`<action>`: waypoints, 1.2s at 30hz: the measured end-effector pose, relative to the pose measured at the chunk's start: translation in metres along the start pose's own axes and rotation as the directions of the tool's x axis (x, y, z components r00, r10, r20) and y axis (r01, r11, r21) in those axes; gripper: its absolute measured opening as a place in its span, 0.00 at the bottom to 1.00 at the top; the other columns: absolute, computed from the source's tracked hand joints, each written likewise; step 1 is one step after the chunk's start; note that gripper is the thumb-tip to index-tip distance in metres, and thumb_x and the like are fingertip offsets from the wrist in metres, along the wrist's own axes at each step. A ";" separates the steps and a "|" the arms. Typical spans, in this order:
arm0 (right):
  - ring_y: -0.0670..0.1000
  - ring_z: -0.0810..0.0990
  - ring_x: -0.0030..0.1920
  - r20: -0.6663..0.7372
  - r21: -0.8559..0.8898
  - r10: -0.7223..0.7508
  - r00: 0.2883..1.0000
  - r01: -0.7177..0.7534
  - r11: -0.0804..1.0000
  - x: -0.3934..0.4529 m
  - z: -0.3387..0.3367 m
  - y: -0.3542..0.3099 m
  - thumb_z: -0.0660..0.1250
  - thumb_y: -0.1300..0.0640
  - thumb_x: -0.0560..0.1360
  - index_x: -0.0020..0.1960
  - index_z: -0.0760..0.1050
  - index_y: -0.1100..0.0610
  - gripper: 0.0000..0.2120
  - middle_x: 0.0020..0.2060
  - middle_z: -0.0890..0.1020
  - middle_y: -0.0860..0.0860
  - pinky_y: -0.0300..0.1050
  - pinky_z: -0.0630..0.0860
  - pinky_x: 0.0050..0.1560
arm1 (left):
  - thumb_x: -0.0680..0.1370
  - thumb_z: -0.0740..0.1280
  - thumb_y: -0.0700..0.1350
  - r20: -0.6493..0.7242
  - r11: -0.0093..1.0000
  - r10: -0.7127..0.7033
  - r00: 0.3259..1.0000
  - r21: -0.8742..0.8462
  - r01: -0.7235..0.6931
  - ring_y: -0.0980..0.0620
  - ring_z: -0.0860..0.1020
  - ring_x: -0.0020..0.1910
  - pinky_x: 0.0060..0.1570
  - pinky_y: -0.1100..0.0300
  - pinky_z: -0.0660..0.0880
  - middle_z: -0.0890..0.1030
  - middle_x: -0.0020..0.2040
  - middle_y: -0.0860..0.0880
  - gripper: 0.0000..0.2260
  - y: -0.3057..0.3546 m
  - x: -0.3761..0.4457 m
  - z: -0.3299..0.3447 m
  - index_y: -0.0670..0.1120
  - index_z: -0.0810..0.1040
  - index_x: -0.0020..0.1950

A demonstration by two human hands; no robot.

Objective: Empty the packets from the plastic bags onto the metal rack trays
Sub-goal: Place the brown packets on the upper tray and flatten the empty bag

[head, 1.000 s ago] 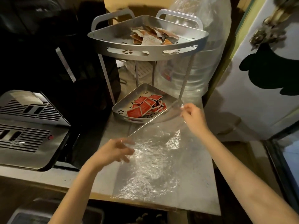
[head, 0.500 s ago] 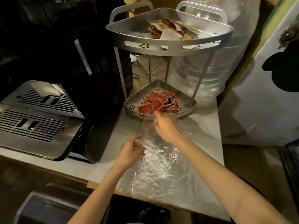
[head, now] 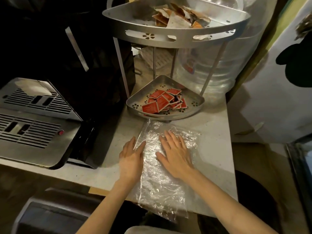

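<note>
An empty clear plastic bag (head: 160, 188) lies flat on the pale counter (head: 214, 149), its near end hanging over the front edge. My left hand (head: 130, 159) rests palm down on the bag's left edge, fingers spread. My right hand (head: 175, 153) presses flat on the bag's middle, fingers apart. Behind the bag stands a two-tier metal corner rack. Its lower tray (head: 194, 108) holds several red packets (head: 163, 102). The upper tray (head: 168, 36) holds several brown and white packets (head: 177, 19).
A metal machine with vent slots (head: 33, 119) fills the left side of the counter. A large clear water bottle (head: 224, 65) stands behind the rack on the right. A white wall (head: 278, 98) borders the counter's right side.
Both hands have let go of the bag's upper edge. The bag, held up by its mouth a second ago, now lies flat with both palms pressing on it.
</note>
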State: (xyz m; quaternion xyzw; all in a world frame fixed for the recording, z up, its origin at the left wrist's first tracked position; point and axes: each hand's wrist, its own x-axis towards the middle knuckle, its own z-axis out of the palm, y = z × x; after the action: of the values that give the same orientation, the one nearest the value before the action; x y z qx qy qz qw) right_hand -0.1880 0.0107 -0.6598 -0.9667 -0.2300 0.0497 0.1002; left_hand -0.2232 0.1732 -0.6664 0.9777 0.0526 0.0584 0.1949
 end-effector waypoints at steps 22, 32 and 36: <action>0.54 0.40 0.76 0.175 0.262 0.575 0.799 -0.600 0.755 -0.077 -0.016 0.024 0.52 0.34 0.74 0.75 0.41 0.59 0.42 0.76 0.42 0.55 0.52 0.42 0.74 | 0.75 0.53 0.61 0.190 0.991 -0.121 0.974 0.086 0.106 0.39 0.56 0.73 0.70 0.43 0.55 0.61 0.73 0.38 0.31 -0.012 -0.009 -0.016 0.40 0.65 0.70; 0.54 0.44 0.75 0.118 0.354 0.535 0.837 -0.539 0.764 -0.080 -0.013 0.012 0.57 0.45 0.78 0.75 0.50 0.53 0.31 0.76 0.48 0.52 0.53 0.44 0.75 | 0.75 0.65 0.42 0.188 0.971 -0.075 0.979 -0.211 0.115 0.40 0.71 0.62 0.63 0.46 0.67 0.74 0.63 0.39 0.19 0.009 -0.009 -0.017 0.39 0.70 0.65; 0.53 0.58 0.71 0.015 0.510 0.532 0.847 -0.464 0.724 -0.081 -0.019 0.009 0.63 0.53 0.76 0.72 0.59 0.50 0.27 0.71 0.65 0.50 0.49 0.59 0.70 | 0.74 0.67 0.41 0.288 0.841 -0.185 0.939 -0.448 0.303 0.45 0.75 0.56 0.58 0.50 0.72 0.77 0.58 0.45 0.19 0.009 -0.002 -0.028 0.42 0.71 0.65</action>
State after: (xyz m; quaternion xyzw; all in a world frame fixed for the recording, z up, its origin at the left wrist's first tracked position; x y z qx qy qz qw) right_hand -0.2532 -0.0374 -0.6393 -0.9347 0.0663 0.0680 0.3424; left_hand -0.2283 0.1750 -0.6369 0.8820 0.1378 -0.0711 0.4449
